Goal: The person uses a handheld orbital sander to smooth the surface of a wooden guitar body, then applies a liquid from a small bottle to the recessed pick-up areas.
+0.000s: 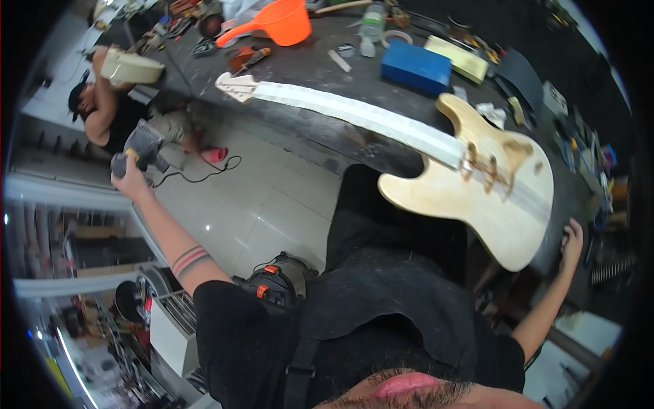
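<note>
My left hand [129, 178] is stretched out to the left, its fingers wrapped round a grey power tool [144, 144] with a yellow part. The tool's exact kind is unclear. In front of me an unpainted pale wood electric guitar [470, 204] lies on the dark workbench [300, 116], its body partly over the near edge. White tape [361, 112] covers its neck, and the headstock [236, 87] points left. At the right, my right hand [572, 240] rests by the bench edge near the guitar body, fingers apart and holding nothing.
Across the bench lie an orange dipper [283, 24], a blue block [415, 67], a yellow block [456, 58], a bottle [372, 28] and loose tools. Another person [109, 116] sits at left, holding a cream guitar body [131, 67]. A black-and-orange vacuum [278, 278] and a cord [197, 178] occupy the floor.
</note>
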